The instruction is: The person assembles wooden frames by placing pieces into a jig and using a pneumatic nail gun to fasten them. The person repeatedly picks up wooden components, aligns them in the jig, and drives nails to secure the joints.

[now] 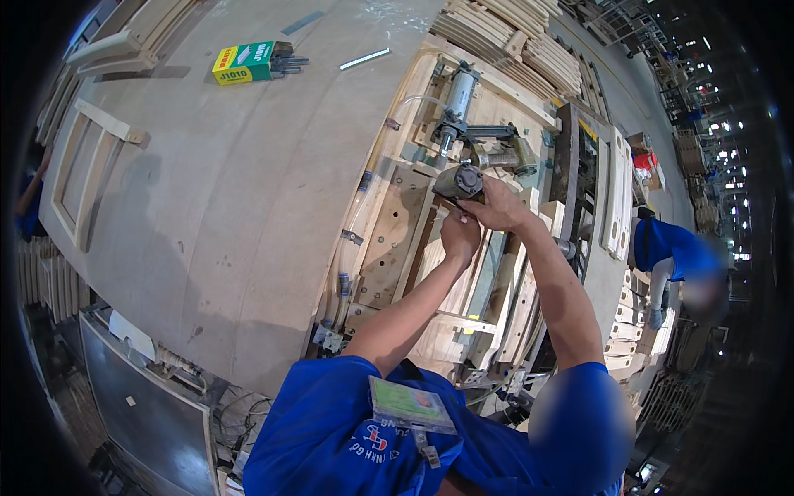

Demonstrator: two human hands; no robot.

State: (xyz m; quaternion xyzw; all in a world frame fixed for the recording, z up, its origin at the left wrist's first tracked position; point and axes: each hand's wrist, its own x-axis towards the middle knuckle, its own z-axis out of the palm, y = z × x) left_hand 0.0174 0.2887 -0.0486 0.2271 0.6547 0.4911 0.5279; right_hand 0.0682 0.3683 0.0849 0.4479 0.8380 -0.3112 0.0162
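Observation:
A pneumatic nail gun (460,181) is gripped in my right hand (499,207), above a wooden jig (397,223) on the bench. Just below the gun, my left hand (461,236) is closed, its fingertips close to the tool's underside. What those fingers hold, if anything, is hidden. Pale wooden strips (436,269) lie in the jig under my hands. Beyond the gun lies a second nail gun (506,155), beside a silver air cylinder (461,97) fixed to the jig.
A green and yellow box (244,64) with nail strips poking out sits on the worktop (248,165), near a loose nail strip (364,59). A wooden frame (83,178) lies far left. Stacked wood parts (517,41) stand behind the jig. Another person (670,248) bends at the right.

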